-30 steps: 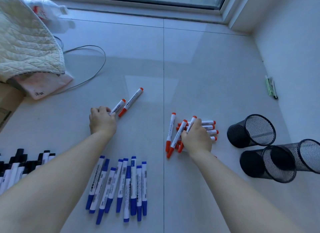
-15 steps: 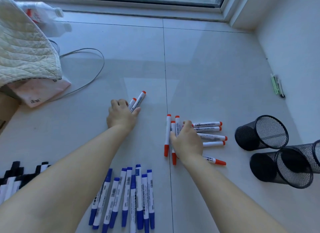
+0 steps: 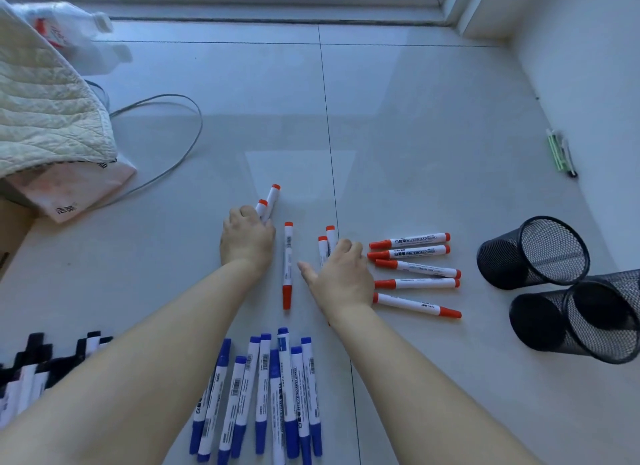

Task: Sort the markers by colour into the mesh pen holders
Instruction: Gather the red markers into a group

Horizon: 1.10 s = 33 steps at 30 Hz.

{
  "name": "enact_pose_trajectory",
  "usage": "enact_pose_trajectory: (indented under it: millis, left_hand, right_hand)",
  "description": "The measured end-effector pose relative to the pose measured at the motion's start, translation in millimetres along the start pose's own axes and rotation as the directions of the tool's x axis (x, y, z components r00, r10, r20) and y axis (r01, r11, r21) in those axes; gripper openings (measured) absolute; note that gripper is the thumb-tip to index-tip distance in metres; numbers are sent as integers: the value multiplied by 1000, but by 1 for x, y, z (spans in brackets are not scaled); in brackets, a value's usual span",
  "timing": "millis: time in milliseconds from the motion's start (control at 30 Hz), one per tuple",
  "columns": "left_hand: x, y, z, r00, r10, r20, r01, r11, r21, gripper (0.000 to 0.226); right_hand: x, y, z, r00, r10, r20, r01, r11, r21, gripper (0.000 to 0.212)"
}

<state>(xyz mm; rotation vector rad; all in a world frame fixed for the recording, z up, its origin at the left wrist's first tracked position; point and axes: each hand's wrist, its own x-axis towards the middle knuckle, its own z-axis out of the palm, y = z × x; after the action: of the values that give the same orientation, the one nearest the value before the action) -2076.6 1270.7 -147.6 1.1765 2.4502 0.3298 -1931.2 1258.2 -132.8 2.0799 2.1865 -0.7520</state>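
My left hand (image 3: 246, 239) is closed around two red markers (image 3: 269, 201) whose caps stick out past my knuckles. My right hand (image 3: 341, 274) rests on two more red markers (image 3: 325, 243), fingers curled over them and thumb spread out. Between my hands a single red marker (image 3: 287, 264) lies lengthwise on the floor. Several red markers (image 3: 414, 267) lie side by side right of my right hand. A row of blue markers (image 3: 270, 392) lies close to me. Black markers (image 3: 31, 371) show at the lower left. Three black mesh holders (image 3: 533, 253) (image 3: 540, 319) (image 3: 620, 315) lie on their sides at the right.
A quilted cloth (image 3: 45, 118) over a bag, a plastic bottle (image 3: 72, 28) and a grey cable (image 3: 166, 146) occupy the left. Green pens (image 3: 559, 151) lie by the right wall. A window sill runs along the far edge.
My left hand has carried its two red markers rightward toward the red group. My right hand has shifted right, leaving one red marker lying alone between the hands.
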Motion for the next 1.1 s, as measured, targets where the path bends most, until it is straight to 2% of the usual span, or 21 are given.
enact_pose_trajectory:
  millis: [133,367,433,500,600,733,833,900,967,1033,1100]
  left_hand:
    - [-7,-6,3,1000,13,-11,-14,998,-63,36]
    - [-20,-13,3,1000,-16,3,16,983,-182,35]
    - [-27,-12,4,1000,11,8,-10,992,-128,46]
    - [-31,-10,8,999,41,15,-41,999,6,53]
    - [-31,-4,9,1000,29,2,-29,997,70,49]
    - [-29,3,3,1000,-3,23,1,996,94,37]
    - [-27,8,-6,996,-37,83,26,990,136,22]
    - [-29,15,-9,990,-75,122,68,996,62,17]
    - [-36,27,-10,979,-79,190,101,989,-109,15]
    - [-49,44,-6,962,-67,265,144,948,-283,12]
    - [-68,60,1,943,-71,324,198,905,-377,7]
  right_hand:
    - [-1,-13,7,1000,-25,7,25,1000,3,74]
    - [2,-7,5,998,-61,24,60,998,28,42]
    - [4,-6,3,997,-70,44,70,998,0,33]
    - [7,-4,-1,995,-71,70,72,997,-16,26]
    - [8,5,-11,993,-67,102,60,996,68,21]
    - [10,35,-39,988,-156,-11,156,979,127,13]
    - [22,70,-62,978,-174,-111,182,982,60,14]
    - [33,93,-74,971,-195,-136,196,981,-6,16]
    - [42,109,-80,963,-233,-135,227,972,-62,20]
    - [50,118,-82,955,-283,-88,272,955,-120,24]
    - [54,122,-82,942,-336,-8,329,926,-186,27]
